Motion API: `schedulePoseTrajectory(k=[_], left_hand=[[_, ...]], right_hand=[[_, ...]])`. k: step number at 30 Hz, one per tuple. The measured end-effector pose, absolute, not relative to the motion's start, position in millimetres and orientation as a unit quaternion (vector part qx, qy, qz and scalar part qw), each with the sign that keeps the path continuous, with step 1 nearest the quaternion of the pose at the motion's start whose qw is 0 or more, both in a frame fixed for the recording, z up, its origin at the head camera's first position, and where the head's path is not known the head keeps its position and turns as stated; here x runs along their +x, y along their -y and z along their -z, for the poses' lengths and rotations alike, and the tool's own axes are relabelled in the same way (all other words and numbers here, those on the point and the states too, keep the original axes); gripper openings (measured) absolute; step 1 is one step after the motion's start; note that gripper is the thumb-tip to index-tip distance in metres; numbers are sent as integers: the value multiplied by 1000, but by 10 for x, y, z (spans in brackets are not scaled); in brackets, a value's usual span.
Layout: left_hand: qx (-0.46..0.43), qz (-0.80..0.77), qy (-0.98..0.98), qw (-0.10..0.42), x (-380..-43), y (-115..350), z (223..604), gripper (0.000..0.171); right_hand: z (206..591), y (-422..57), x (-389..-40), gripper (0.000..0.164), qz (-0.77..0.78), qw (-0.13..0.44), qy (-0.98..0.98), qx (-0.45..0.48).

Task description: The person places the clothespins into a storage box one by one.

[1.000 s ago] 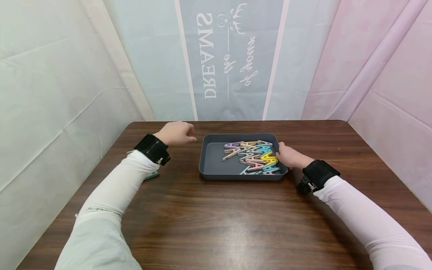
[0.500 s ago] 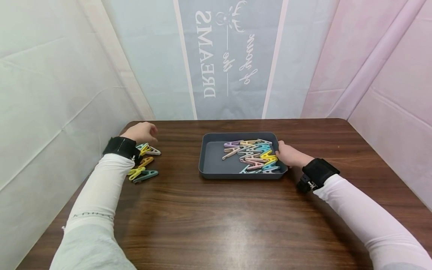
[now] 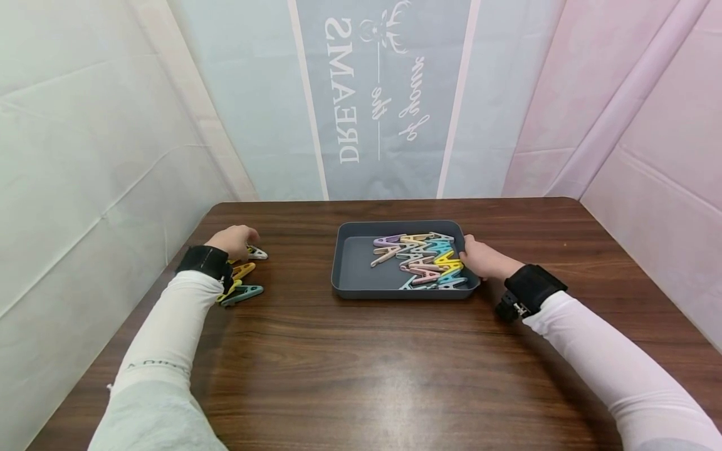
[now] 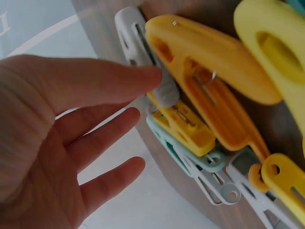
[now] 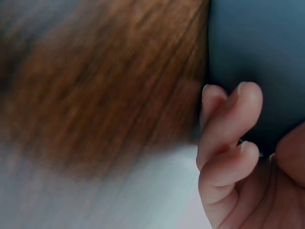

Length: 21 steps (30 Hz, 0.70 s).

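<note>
My left hand [image 3: 232, 242] is over a small pile of plastic clothespins at the table's left. In the left wrist view its fingers spread loosely, and the thumb tip overlaps a grey clothespin [image 4: 167, 90]; whether they touch I cannot tell. Beside it lie an orange clothespin [image 4: 224, 57], a yellow clothespin [image 4: 183, 125] and a mint clothespin [image 4: 167, 138]. A teal clothespin [image 3: 242, 295] lies nearest me. My right hand [image 3: 486, 260] grips the right wall of a dark grey tray [image 3: 355, 269], fingers curled against its outside. Several coloured clothespins [image 3: 427, 275] fill the tray's right part.
The brown wooden table [image 3: 361, 363] stretches between the pile and the tray and toward me. A printed cloth [image 3: 389, 100] hangs behind its far edge. Pale cloth walls [image 3: 96, 138] stand at the left and right.
My left hand has moved left from beside the tray, then down onto the clothespin pile, which it now partly covers. The right hand and tray have stayed in place.
</note>
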<state>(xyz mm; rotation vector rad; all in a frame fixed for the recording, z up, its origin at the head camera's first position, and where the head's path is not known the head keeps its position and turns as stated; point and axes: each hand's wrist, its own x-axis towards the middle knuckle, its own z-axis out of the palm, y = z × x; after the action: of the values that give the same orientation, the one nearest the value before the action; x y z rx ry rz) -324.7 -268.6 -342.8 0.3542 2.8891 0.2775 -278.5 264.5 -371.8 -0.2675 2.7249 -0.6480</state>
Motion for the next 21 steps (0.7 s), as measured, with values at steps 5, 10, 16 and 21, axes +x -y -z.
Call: schedulePoseTrajectory(k=[5,10,16,21], left_hand=[[128,-69,-985,93,-3235,2645,3450,41],[136,-39,-988,66,-3238,2629,3479,33],[141,-20,-989,47,-3273,2651,3542,25],[148,-8,-988,33,-3299,2662,3595,22]], right_hand=[[3717,-2637,-2778,55,226,163,-956,-92],[3709,-2637,-2775,54,227,162,-956,-89],[3706,-2635,-2771,54,230,164,-955,-91],[3711,-2634,-2777,54,228,165,-955,-90]])
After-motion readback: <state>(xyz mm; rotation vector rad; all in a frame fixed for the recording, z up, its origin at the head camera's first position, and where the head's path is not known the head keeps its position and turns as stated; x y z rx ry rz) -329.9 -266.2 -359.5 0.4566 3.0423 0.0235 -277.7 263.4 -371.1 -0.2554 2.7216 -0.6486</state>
